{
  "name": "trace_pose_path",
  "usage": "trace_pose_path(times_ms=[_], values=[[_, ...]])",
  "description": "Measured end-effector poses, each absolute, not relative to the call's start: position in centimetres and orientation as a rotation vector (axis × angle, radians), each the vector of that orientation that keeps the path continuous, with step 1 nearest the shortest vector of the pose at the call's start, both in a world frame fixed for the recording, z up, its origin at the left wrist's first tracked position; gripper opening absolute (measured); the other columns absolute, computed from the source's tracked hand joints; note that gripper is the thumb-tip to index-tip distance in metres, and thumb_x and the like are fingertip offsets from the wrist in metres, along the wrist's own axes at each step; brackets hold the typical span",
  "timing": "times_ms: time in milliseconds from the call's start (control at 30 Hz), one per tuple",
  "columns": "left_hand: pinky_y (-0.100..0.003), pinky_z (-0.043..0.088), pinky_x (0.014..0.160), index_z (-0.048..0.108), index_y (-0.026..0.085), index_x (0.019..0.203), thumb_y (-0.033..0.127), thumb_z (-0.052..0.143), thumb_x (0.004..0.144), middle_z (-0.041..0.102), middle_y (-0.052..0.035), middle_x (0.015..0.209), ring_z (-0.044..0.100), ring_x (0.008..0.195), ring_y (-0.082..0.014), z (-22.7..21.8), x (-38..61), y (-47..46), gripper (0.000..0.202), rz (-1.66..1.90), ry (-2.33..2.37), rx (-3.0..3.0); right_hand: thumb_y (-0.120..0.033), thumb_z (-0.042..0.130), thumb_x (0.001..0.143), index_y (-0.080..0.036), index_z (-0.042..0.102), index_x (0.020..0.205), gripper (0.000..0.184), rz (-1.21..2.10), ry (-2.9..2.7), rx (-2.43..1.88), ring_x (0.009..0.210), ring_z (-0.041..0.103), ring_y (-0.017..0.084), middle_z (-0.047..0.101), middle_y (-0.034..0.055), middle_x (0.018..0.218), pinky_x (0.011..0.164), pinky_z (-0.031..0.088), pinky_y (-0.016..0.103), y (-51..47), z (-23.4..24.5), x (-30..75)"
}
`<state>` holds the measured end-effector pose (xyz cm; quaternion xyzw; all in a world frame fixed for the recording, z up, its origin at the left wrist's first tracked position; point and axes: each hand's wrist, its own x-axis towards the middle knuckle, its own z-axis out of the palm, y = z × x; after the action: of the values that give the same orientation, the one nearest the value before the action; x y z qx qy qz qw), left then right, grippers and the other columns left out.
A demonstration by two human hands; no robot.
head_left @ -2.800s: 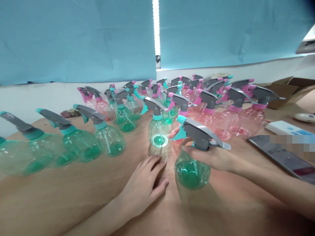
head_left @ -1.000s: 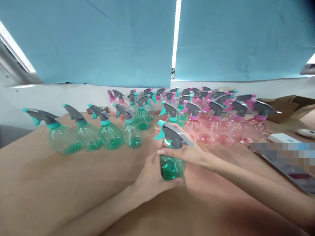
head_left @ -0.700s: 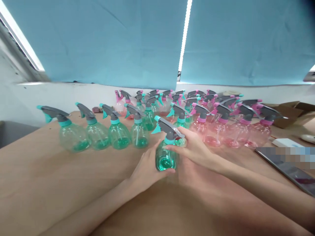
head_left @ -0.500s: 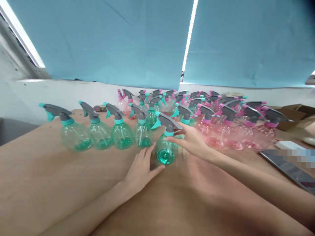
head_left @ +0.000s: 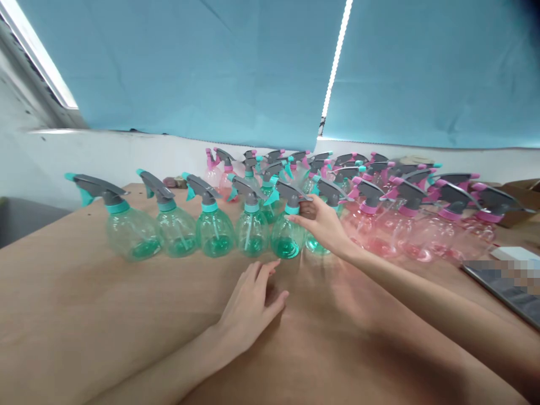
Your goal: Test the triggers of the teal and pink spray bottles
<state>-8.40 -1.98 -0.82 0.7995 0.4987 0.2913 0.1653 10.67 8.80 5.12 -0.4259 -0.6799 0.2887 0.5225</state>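
A green spray bottle [head_left: 288, 235] with a grey trigger head stands at the right end of a front row of green spray bottles [head_left: 169, 228] on the wooden table [head_left: 105, 315]. My right hand [head_left: 323, 225] reaches forward and its fingers curl round this bottle's neck and trigger. My left hand [head_left: 253, 301] lies flat on the table just in front of the row, fingers stretched out, holding nothing.
Many pink spray bottles [head_left: 400, 225] crowd the table's right and back, with more green ones among them [head_left: 270, 174]. A dark flat device [head_left: 502, 284] lies at the right edge, a cardboard box [head_left: 523, 197] behind it. Blue blinds [head_left: 211, 67] hang above a white sill.
The green bottle, held in both hands a second ago, has moved forward into the front row. My left hand has let go and dropped back flat on the table.
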Motion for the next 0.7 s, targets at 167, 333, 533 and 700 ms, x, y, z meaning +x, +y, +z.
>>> trace_pose_path(times_ms=[167, 333, 533, 700], values=[[-0.043, 0.046, 0.088, 0.047, 0.023, 0.126, 0.029, 0.055, 0.087, 0.055, -0.0073, 0.111, 0.055, 0.102, -0.0269, -0.8, -8.4, -1.7, 0.04, 0.829, 1.431, 2.257, -0.039, 0.072, 0.073, -0.02, 0.053, 0.099, 0.038, 0.656, -1.631, -1.038, 0.105, 0.064, 0.025, 0.068, 0.0122, 0.11, 0.094, 0.049, 0.044, 8.6, 4.7, 10.7], [-0.043, 0.047, 0.088, 0.046, 0.023, 0.126, 0.031, 0.055, 0.088, 0.056, -0.0071, 0.111, 0.056, 0.103, -0.0272, -0.6, -8.3, -1.7, 0.04, 0.837, 1.418, 2.255, -0.032, 0.068, 0.078, -0.018, 0.05, 0.118, 0.046, 0.663, -1.692, -1.036, 0.12, 0.057, 0.024, 0.059, 0.0151, 0.129, 0.102, 0.045, 0.043, 6.6, 4.6, 12.1], [-0.043, 0.047, 0.087, 0.046, 0.025, 0.127, 0.028, 0.051, 0.089, 0.057, -0.0065, 0.11, 0.057, 0.103, -0.0268, -0.3, -8.3, -1.8, 0.038, 0.832, 1.433, 2.266, -0.034, 0.061, 0.082, -0.021, 0.065, 0.095, 0.019, 0.444, -1.733, -1.231, 0.079, 0.069, 0.021, 0.071, 0.0066, 0.098, 0.065, 0.056, 0.036, 3.8, 5.4, 16.8], [-0.04, 0.048, 0.083, 0.049, 0.024, 0.121, 0.029, 0.05, 0.09, 0.057, -0.0054, 0.107, 0.058, 0.099, -0.025, -0.3, -7.9, -1.6, 0.032, 0.798, 1.425, 2.247, -0.04, 0.061, 0.081, -0.019, 0.065, 0.102, 0.03, 0.244, -1.718, -1.45, 0.067, 0.068, 0.02, 0.072, 0.0081, 0.1, 0.066, 0.053, 0.037, 4.0, 5.4, 19.4]])
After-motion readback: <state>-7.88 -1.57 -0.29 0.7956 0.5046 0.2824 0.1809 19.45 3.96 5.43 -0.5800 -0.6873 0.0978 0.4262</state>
